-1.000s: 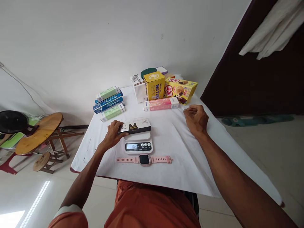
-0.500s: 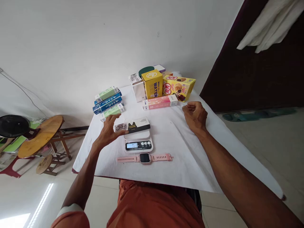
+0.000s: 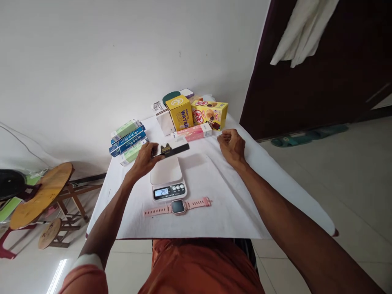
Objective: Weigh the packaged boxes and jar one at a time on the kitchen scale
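Observation:
My left hand (image 3: pixel 145 158) is closed on one end of a slim black and white carton (image 3: pixel 173 148), thumb below and fingers above. It holds the carton over the back of a white digital kitchen scale (image 3: pixel 167 171), whose pan shows bare beneath. The scale's lit display seems to read 242. In front of the scale lies a smartwatch (image 3: pixel 178 206) with a pink strap, stretched out flat. My right hand (image 3: pixel 232 147) rests on the cloth at the right in a loose fist, with nothing visible in it. A pink and white carton (image 3: pixel 196 132) lies just beyond it.
Green and blue cartons (image 3: pixel 128 141) lie stacked at the table's left. Behind stand a yellow WATER box (image 3: pixel 180 112), a yellow snack box (image 3: pixel 211 114) and a white box (image 3: pixel 165 121). White cloth (image 3: pixel 220 204) covers the table; a wooden stool (image 3: pixel 50 232) is on the floor at left.
My left hand has gripped the black and white carton and lifted it off the scale. The display went from about 363 to 242. My right hand keeps its fist; the view has shifted.

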### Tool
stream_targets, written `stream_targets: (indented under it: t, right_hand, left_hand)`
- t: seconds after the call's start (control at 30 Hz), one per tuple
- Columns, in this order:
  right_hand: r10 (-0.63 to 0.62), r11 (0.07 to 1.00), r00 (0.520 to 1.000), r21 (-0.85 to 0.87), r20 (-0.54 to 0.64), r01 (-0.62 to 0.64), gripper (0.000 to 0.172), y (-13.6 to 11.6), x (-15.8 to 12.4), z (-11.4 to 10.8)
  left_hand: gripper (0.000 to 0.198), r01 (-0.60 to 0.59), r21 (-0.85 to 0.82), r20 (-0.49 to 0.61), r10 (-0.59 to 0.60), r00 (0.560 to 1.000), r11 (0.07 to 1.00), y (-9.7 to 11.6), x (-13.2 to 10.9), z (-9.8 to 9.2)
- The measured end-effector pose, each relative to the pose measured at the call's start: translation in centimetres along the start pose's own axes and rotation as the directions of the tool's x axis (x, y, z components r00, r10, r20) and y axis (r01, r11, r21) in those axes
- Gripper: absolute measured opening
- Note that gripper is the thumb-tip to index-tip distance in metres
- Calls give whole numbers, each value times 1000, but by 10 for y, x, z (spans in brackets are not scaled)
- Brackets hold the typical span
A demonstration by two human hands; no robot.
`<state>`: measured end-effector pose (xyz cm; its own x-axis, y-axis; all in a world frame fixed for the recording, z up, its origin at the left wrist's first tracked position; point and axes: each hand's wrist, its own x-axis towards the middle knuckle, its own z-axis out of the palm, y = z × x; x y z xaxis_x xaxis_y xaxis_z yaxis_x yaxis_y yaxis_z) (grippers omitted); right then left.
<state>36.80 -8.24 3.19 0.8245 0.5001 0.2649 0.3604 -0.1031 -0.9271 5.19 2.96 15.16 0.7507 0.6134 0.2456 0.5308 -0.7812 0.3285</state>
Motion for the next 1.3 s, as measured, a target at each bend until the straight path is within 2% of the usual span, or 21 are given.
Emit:
stream_targets:
  t: [0.13,0.23,0.3,0.4,0.5,0.63,0.73,0.8,0.9,1.0,1.07,1.1,1.2,1.3]
  right_hand:
    - [-4,1000,1000,29,1,4,19,-1,0,-1]
    - [2,999,1000,42,7,-2,18,-4,-1,-1]
    - [15,999,1000,40,14,-16,18,-6,-1,-2]
    - [36,998,999,45,19,-37,17,-10,-1,-4]
    - [57,997,998,50,37,-59,16,-14,-2,-7]
    - [88,995,995,47,56,-90,15,-20,-5,-10]
    - [109,994,992,7,68,-110,16,-25,-7,-11]
    - [122,992,989,-26,79,-120,17,-28,-8,-12]
    - [137,990,988,-56,74,-133,17,-32,-10,-13]
    - [142,988,988,-66,54,-138,16,-34,-12,-13]
    - [149,987,988,-69,48,-146,15,-36,-13,-13]
    - [153,986,987,-70,48,-149,15,-36,-14,-13]
    - [154,986,986,-68,56,-150,14,-38,-14,-14]
    - [165,984,984,-74,64,-161,14,-41,-15,-15]
  left_hand:
    - [32,9,94,31,-12,999,996,11,80,27]
    - [36,31,116,61,-39,997,993,19,127,53]
    - [39,31,113,70,-39,997,993,23,145,67]
    - [41,35,100,83,-44,996,994,26,154,81]
    - [46,47,110,58,-54,997,993,26,146,84]
    - [61,0,166,-72,13,997,986,15,115,69]
    - [56,0,179,-191,34,981,984,-12,76,47]
    - [44,70,169,-280,-21,960,983,-39,45,31]
    - [36,290,117,-399,-222,890,950,-84,0,6]
    - [48,543,79,-475,-448,758,836,-122,-27,-19]
    - [64,646,79,-483,-537,691,760,-140,-31,-35]
    - [72,675,82,-463,-572,677,733,-147,-29,-42]
    - [85,713,79,-339,-654,676,696,-162,-18,-54]
    - [82,723,71,-258,-688,678,687,-170,-6,-56]
